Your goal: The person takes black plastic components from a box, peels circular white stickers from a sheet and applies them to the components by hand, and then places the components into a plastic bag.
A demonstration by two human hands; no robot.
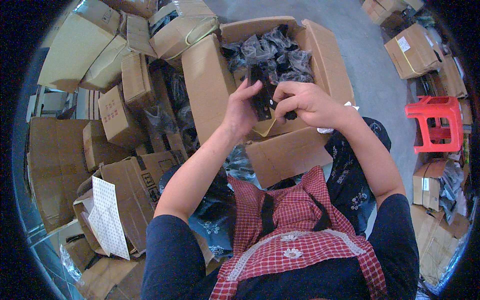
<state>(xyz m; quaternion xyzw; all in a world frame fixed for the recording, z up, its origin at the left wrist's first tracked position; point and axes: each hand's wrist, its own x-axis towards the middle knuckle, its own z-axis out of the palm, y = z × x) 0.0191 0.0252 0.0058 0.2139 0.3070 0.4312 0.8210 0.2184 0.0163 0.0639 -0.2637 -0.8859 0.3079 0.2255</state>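
Note:
My left hand is closed around a dark, flat, elongated part, its thumb lying along the top. Close against that part, my right hand has its fingers curled in a pinch. A small black piece shows under those fingers; I cannot make out its kind. Both hands are over a large open cardboard box between my knees. Inside the box lie several black items in clear plastic bags. A thin yellow strap hangs below my hands at the box's near side.
Many cardboard boxes are stacked along the left. A white dotted sheet leans on an opened carton. To the right stand a red plastic stool and a strapped carton on the grey floor.

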